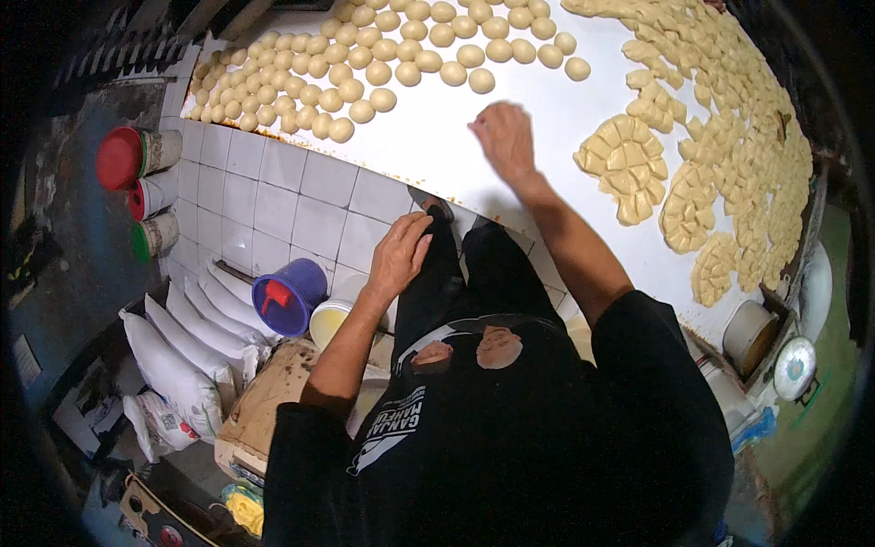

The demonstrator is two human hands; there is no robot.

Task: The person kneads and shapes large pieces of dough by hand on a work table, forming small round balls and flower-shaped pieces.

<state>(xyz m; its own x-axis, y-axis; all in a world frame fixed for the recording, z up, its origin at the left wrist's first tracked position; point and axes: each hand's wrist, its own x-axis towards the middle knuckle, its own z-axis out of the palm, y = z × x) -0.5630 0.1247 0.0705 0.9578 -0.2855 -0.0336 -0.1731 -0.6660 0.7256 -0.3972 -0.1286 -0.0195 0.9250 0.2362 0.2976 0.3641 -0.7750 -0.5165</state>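
Observation:
My right hand [504, 139] is curled down on the white tabletop [428, 137], its fingers closed. Whatever may lie under the palm is hidden. Smooth round dough balls [406, 74] cover the table's left and far side, the closest of them just beyond this hand. To its right lie flattened dough slabs cut into chunks [623, 162], with a wide spread of loose dough pieces [743, 173] farther over. Off the table's near edge hangs my left hand [398, 254], holding nothing, its fingers loosely stretched out in front of my thigh.
White sacks [173, 369] lean on the left beside a cardboard box [269, 401]. A purple bucket [296, 294] with a red item inside stands near a pale tub [329, 322]. Lidded buckets [157, 196] line the left wall. A metal pot [749, 333] and a round dial scale [795, 368] are at right.

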